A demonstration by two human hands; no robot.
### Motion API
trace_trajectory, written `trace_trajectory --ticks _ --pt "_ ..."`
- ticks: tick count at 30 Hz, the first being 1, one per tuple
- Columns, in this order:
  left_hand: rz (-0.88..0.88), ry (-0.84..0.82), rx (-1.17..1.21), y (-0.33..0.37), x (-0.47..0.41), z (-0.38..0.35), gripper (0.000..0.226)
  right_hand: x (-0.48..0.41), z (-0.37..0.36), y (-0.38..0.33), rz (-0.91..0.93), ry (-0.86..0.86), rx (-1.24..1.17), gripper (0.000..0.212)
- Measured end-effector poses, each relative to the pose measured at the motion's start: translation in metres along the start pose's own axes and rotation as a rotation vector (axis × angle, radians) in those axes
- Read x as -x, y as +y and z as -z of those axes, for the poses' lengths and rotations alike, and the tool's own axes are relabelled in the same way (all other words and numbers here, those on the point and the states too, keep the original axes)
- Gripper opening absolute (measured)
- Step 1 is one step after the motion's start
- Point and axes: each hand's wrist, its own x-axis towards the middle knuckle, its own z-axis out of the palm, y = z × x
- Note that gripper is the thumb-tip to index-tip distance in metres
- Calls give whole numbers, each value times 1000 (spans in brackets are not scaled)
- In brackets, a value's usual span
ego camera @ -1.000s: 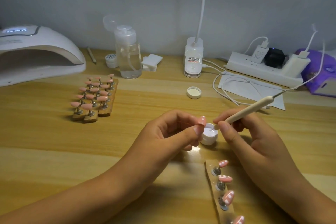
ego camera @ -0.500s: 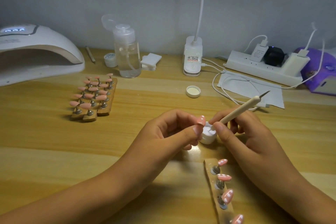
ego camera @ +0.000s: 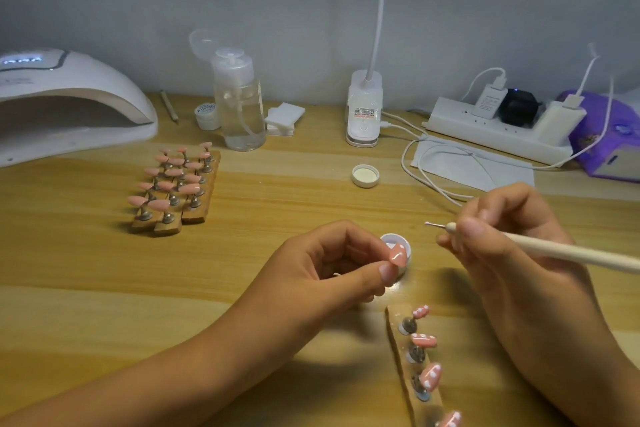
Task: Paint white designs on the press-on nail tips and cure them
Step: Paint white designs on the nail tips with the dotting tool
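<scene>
Pink nail tip (ego camera: 397,255) pinched by left hand (ego camera: 329,270) at frame centre, right hand (ego camera: 512,274) gripping dotting pen (ego camera: 554,250): best brace wrists, touch lightly.

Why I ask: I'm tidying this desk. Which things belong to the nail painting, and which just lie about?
In use: nail tip pinched in left hand, dotting tool in right hand, white paint pot, strip of painted tips, racks of plain tips, curing lamp.
Lying about: pump bottle, cotton pads, small jar, power strip.
</scene>
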Motion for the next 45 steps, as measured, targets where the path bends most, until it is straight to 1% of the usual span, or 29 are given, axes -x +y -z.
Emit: trace_trajectory --ticks 3,4,6,12,15,21,24,45 --pt "4 -13 -5 0 0 0 7 0 -4 0 -46 -27 -115 21" --pt "3 -19 -9 0 0 0 7 0 -6 0 -54 -27 -154 22" --pt "-1 -29 -19 0 0 1 8 1 -9 -2 -69 -57 -195 31" --pt "-10 -45 -45 -1 1 1 6 1 -13 -5 -107 -75 -165 35" --pt "-18 -47 -42 -1 0 0 6 1 -14 -6 -122 -60 -163 26" --pt "-21 -48 -50 -1 0 0 9 1 -14 -7 -137 -65 -164 26" --pt "-26 -50 -60 -2 0 0 10 1 -14 -6 -140 -46 -155 21" --pt "-31 -57 -57 -1 0 1 9 2 -16 -7 -145 -53 -159 22"
